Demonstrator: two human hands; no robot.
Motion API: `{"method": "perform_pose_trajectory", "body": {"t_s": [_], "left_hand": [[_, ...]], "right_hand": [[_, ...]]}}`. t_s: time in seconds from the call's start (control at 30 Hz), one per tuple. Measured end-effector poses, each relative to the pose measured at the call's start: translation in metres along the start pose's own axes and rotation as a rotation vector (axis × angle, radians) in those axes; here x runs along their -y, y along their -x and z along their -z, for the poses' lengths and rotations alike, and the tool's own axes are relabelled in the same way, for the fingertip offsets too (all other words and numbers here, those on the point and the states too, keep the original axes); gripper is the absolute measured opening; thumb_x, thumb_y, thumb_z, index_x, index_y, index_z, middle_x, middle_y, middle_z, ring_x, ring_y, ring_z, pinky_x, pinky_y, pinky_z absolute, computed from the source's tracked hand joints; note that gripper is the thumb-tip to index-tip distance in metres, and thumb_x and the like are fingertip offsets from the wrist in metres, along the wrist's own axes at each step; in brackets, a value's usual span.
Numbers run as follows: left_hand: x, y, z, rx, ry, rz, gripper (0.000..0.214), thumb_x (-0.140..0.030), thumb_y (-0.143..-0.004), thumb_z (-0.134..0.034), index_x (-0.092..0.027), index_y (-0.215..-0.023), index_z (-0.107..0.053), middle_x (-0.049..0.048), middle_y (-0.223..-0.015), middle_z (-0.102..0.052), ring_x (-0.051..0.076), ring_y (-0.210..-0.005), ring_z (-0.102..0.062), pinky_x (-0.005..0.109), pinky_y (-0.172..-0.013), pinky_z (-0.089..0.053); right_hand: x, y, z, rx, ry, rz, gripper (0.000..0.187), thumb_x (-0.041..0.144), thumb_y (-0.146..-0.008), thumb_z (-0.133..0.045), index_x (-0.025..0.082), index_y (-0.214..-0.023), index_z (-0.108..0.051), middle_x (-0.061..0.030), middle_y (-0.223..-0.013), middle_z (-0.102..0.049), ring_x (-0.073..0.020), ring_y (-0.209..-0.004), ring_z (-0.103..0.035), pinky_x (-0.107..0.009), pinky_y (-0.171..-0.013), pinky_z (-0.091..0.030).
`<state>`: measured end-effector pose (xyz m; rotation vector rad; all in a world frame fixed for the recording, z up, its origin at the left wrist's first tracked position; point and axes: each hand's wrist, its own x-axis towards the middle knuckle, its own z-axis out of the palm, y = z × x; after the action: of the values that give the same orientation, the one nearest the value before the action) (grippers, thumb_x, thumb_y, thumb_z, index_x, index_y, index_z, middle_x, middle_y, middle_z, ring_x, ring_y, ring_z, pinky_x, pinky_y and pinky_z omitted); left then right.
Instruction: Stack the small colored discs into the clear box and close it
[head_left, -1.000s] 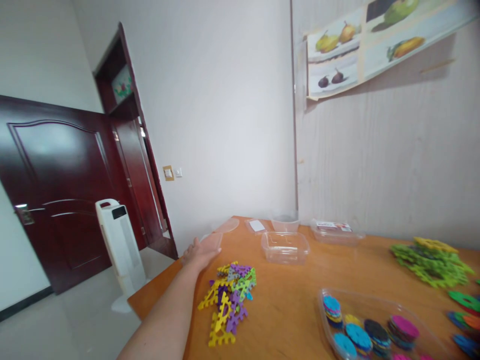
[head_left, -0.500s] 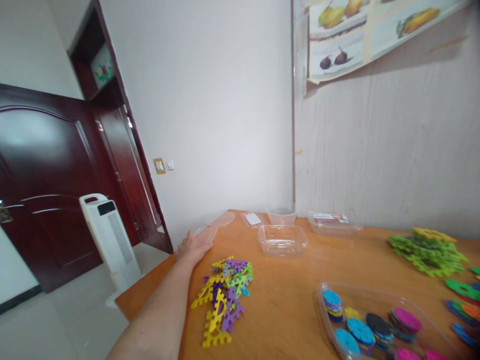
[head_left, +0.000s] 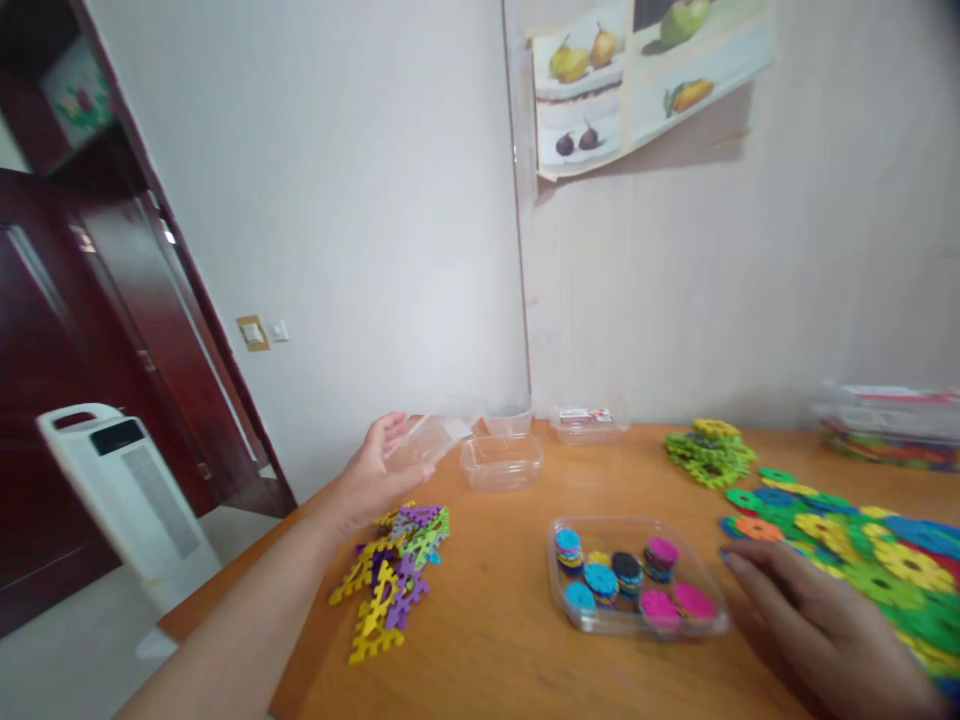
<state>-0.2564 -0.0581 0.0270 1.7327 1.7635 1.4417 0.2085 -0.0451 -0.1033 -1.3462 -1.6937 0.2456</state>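
Observation:
My left hand (head_left: 381,465) is closed on a clear plastic lid (head_left: 424,450), raised and tilted above the back left of the table. My right hand (head_left: 806,610), blurred by motion, is over the right side, its fingers pointing left. I cannot make out whether anything is between its fingers. Just left of it sits a clear tray (head_left: 634,625) with stacks of small notched discs (head_left: 600,580) in blue, black and pink. Below my left hand lies a pile of yellow, purple and green toothed pieces (head_left: 397,580).
Behind stand a clear rectangular box (head_left: 501,465), a round tub (head_left: 510,418) and a labelled box (head_left: 589,425). Farther right are a green stack of flower-shaped pieces (head_left: 709,455), many loose colored ones (head_left: 885,570) and a filled clear box (head_left: 892,425). A white heater (head_left: 127,500) stands left of the table.
My left hand has lifted the clear lid off the table and moved it up. My right hand has come into view at the right. The view has turned rightward.

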Motion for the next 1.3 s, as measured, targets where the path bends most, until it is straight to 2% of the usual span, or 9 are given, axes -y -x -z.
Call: {"method": "perform_pose_trajectory", "body": {"t_s": [0.13, 0.27, 0.5, 0.7, 0.8, 0.9, 1.0, 1.13, 1.3], "left_hand": [[-0.063, 0.044, -0.046, 0.329, 0.003, -0.186, 0.093, -0.034, -0.059, -0.081, -0.026, -0.142, -0.038, 0.0094, -0.146, -0.042, 0.030, -0.137, -0.037, 0.046, -0.116, -0.027], [-0.100, 0.075, -0.084, 0.495, -0.002, -0.217, 0.092, -0.033, -0.053, -0.084, -0.028, -0.138, -0.047, 0.0084, -0.145, -0.045, 0.033, -0.136, -0.039, 0.047, -0.115, -0.029], [-0.108, 0.078, -0.122, 0.609, 0.014, -0.219, 0.093, -0.032, -0.049, -0.085, -0.026, -0.136, -0.052, 0.0110, -0.142, -0.050, 0.034, -0.130, -0.047, 0.046, -0.108, -0.039], [-0.105, 0.072, -0.122, 0.727, -0.060, -0.119, 0.099, -0.034, -0.052, -0.084, -0.029, -0.142, -0.043, 0.0085, -0.149, -0.041, 0.031, -0.136, -0.040, 0.045, -0.112, -0.032], [-0.098, 0.072, -0.120, 0.611, 0.011, -0.024, 0.092, -0.040, -0.055, -0.083, -0.029, -0.140, -0.046, 0.0079, -0.149, -0.042, 0.030, -0.137, -0.038, 0.044, -0.113, -0.030], [-0.079, 0.076, -0.126, 0.263, 0.134, 0.109, 0.061, -0.048, -0.070, -0.070, -0.023, -0.124, -0.059, 0.0113, -0.136, -0.056, 0.027, -0.127, -0.050, 0.038, -0.106, -0.039], [-0.059, 0.090, -0.138, 0.052, 0.188, 0.269, 0.044, -0.051, -0.079, -0.059, -0.019, -0.109, -0.064, 0.0112, -0.109, -0.068, 0.024, -0.100, -0.063, 0.032, -0.085, -0.049], [-0.049, 0.116, -0.153, 0.070, 0.292, 0.348, 0.041, -0.057, -0.079, -0.058, -0.020, -0.094, -0.067, 0.0037, -0.081, -0.067, 0.016, -0.070, -0.059, 0.023, -0.060, -0.044], [-0.053, 0.130, -0.161, 0.053, 0.397, 0.318, 0.039, -0.057, -0.080, -0.058, -0.020, -0.083, -0.067, -0.0010, -0.069, -0.059, 0.011, -0.058, -0.051, 0.020, -0.054, -0.038]], "right_hand": [[0.024, 0.002, 0.007, 0.068, -0.054, -0.038, 0.029, 0.047, -0.087, -0.050, 0.024, -0.096, -0.065, -0.0069, -0.098, -0.071, -0.0254, -0.095, -0.063, -0.037, -0.089, -0.047], [0.046, 0.002, 0.016, 0.071, -0.228, -0.118, 0.037, 0.050, -0.088, -0.048, 0.021, -0.103, -0.066, -0.0084, -0.096, -0.070, -0.0255, -0.092, -0.062, -0.037, -0.085, -0.048], [0.050, 0.003, 0.009, 0.233, -0.547, -0.226, 0.041, 0.051, -0.090, -0.046, 0.019, -0.112, -0.060, 0.0002, -0.070, -0.058, -0.0142, -0.057, -0.054, -0.025, -0.050, -0.041], [0.039, 0.001, -0.001, 0.318, -0.724, -0.392, 0.051, 0.045, -0.080, -0.054, 0.016, -0.122, -0.049, 0.0101, -0.051, -0.042, -0.0099, -0.040, -0.041, -0.021, -0.039, -0.028], [0.046, 0.001, 0.005, 0.317, -0.727, -0.446, 0.053, 0.044, -0.076, -0.057, 0.016, -0.120, -0.051, 0.0093, -0.051, -0.045, -0.0098, -0.039, -0.042, -0.021, -0.038, -0.029], [0.053, 0.003, 0.009, 0.297, -0.772, -0.499, 0.054, 0.048, -0.075, -0.058, 0.017, -0.118, -0.051, 0.0085, -0.051, -0.048, -0.0096, -0.037, -0.042, -0.020, -0.036, -0.026], [0.055, 0.007, 0.008, 0.299, -0.825, -0.526, 0.057, 0.050, -0.075, -0.058, 0.017, -0.120, -0.049, 0.0087, -0.047, -0.048, -0.0094, -0.034, -0.040, -0.019, -0.034, -0.024], [0.055, 0.011, 0.005, 0.334, -0.830, -0.557, 0.061, 0.051, -0.077, -0.058, 0.018, -0.127, -0.044, 0.0089, -0.044, -0.049, -0.0097, -0.030, -0.037, -0.019, -0.032, -0.026], [0.058, 0.010, 0.008, 0.272, -0.838, -0.557, 0.063, 0.049, -0.077, -0.060, 0.018, -0.128, -0.041, 0.0051, -0.054, -0.058, -0.0118, -0.035, -0.048, -0.020, -0.033, -0.033]]}}
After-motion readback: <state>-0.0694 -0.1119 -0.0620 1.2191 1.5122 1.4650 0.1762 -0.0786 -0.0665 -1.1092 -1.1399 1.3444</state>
